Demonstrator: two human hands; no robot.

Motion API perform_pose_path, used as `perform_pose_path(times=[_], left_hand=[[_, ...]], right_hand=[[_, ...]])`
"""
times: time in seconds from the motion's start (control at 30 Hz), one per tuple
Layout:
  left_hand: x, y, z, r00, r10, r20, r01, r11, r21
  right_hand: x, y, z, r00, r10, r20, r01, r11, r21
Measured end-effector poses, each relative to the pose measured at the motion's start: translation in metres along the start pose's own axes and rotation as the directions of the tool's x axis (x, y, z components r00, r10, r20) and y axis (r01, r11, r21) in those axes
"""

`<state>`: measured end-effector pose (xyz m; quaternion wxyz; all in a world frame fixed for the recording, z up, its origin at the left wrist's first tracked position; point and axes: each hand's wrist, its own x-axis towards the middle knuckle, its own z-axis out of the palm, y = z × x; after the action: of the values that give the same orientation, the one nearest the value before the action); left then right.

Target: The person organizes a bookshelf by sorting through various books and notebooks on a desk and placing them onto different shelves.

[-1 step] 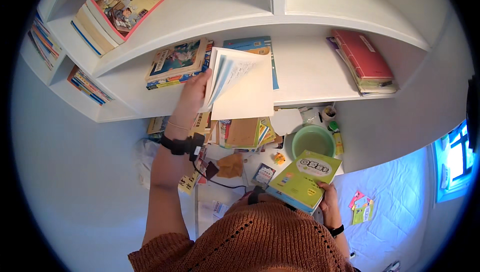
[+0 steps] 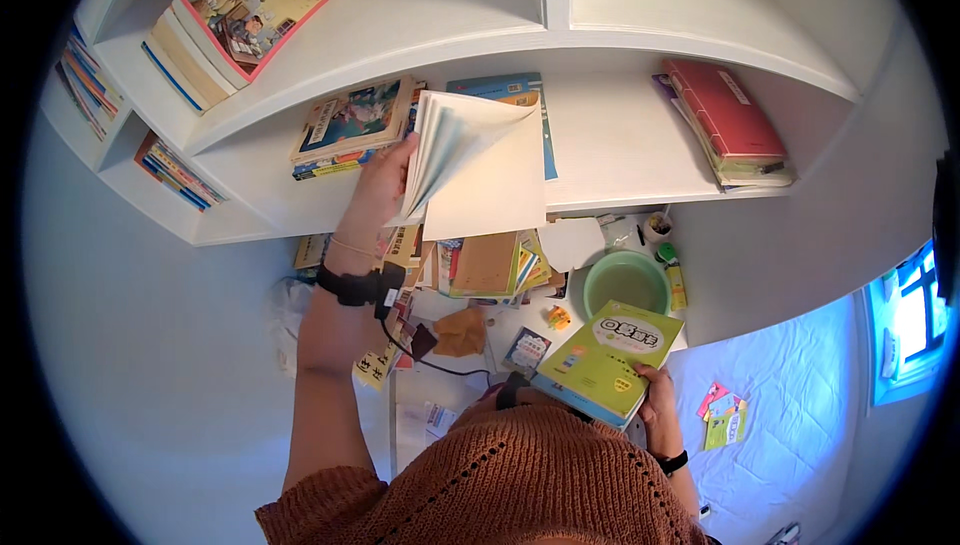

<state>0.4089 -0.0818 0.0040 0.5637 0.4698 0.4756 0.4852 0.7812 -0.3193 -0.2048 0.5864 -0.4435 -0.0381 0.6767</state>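
My left hand (image 2: 388, 177) grips the left edge of an open notebook (image 2: 492, 177) in front of the middle shelf. Its pages fan up and curl, and a plain cream leaf lies flat to the right. Down at my chest, my right hand (image 2: 657, 405) holds a green book (image 2: 610, 353) by its right edge, with a blue-edged book showing beneath it. Behind the notebook, blue books (image 2: 548, 135) lie on the shelf. Left of it sits a stack of picture-covered books (image 2: 352, 123), close to my left hand.
Red-covered books (image 2: 728, 110) lie at the shelf's right end. A pink-edged book (image 2: 250, 20) tops a pile on the upper shelf. Below, the desk carries a green basin (image 2: 627, 283), brown-covered books (image 2: 486, 265) and a small orange toy (image 2: 558, 317). A cable (image 2: 440, 369) runs from my left wrist.
The notebook's pages have turned, so the leaf with handwriting no longer shows and blank leaves fan out. My left hand has shifted slightly left. My right hand stays put.
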Motion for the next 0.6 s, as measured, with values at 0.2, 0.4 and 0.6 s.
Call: perform_pose_path(times=[0.2, 0.4, 0.6], left_hand=[[0.036, 0.021, -0.002, 0.990, -0.124, 0.069, 0.133, 0.981, -0.139], [0.061, 0.047, 0.010, 0.955, -0.255, 0.151, 0.266, 0.962, -0.060], [0.072, 0.065, 0.017, 0.967, -0.243, 0.073, 0.235, 0.966, 0.104]], right_hand=[[-0.006, 0.002, 0.002, 0.999, -0.017, -0.047, 0.017, 1.000, -0.015], [-0.011, 0.002, -0.002, 1.000, -0.001, -0.030, 0.000, 0.999, -0.046], [-0.013, 0.002, -0.002, 1.000, -0.008, -0.029, 0.007, 0.999, -0.031]])
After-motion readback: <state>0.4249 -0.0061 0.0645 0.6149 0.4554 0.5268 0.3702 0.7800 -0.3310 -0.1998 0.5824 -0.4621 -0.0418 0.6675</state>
